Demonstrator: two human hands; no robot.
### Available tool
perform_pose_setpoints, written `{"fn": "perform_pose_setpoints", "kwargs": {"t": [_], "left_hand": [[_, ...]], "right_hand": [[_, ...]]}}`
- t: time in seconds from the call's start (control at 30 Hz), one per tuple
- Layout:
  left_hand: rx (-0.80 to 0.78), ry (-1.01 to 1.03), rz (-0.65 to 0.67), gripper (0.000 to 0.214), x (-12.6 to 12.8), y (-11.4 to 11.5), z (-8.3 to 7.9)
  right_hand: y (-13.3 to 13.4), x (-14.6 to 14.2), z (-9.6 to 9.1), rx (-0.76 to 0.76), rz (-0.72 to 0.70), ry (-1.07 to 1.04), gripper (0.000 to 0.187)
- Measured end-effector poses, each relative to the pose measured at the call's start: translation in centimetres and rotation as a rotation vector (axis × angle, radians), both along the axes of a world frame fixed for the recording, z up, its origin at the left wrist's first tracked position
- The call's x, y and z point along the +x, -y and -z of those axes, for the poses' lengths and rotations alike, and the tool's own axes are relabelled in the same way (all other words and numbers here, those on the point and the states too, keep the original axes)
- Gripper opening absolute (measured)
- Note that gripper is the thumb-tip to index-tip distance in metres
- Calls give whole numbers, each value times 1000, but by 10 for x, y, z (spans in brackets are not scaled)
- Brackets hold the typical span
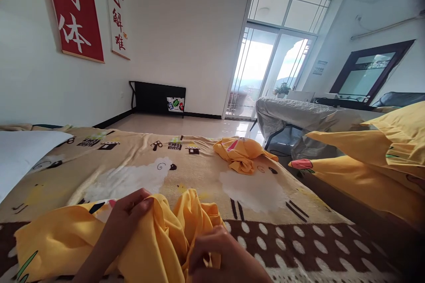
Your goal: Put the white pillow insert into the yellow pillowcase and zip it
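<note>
A yellow cloth cover (66, 239) lies bunched on the near part of a bed. My left hand (128, 216) pinches a fold of it, fingers closed on the fabric. My right hand (221, 254) grips another fold of the same yellow cloth at the bottom middle, fingers curled in. A second crumpled yellow cloth (241, 152) lies farther out on the bed, apart from both hands.
The bed carries a tan blanket (139, 163) printed with sheep. Two yellow pillows (375, 154) are stacked at the right. A white pillow (23, 152) sits at the left. Beyond are a covered table (299, 117), a black stand (157, 97) and a glass door (262, 70).
</note>
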State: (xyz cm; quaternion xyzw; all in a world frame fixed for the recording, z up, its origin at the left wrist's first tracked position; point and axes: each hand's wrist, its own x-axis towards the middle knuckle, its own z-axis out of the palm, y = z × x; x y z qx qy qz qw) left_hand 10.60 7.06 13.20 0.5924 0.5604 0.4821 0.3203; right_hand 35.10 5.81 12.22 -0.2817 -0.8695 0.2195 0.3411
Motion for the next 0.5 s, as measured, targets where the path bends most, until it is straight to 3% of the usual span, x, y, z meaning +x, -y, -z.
{"fn": "perform_pose_setpoints", "kwargs": {"t": [0.07,0.17,0.3,0.4,0.5], "left_hand": [[55,-114,43,37,5,10,-2],[109,-232,94,33,10,20,0],[150,-316,129,29,15,26,4],[164,-329,205,33,18,28,3],[228,-319,182,38,18,27,2]], "right_hand": [[-1,-7,-5,-127,110,-122,11],[-2,-17,-3,-223,67,-182,13],[3,-25,10,-237,-20,-154,18],[4,-24,18,-257,-4,-71,13],[-2,-18,17,-284,22,1,9]]}}
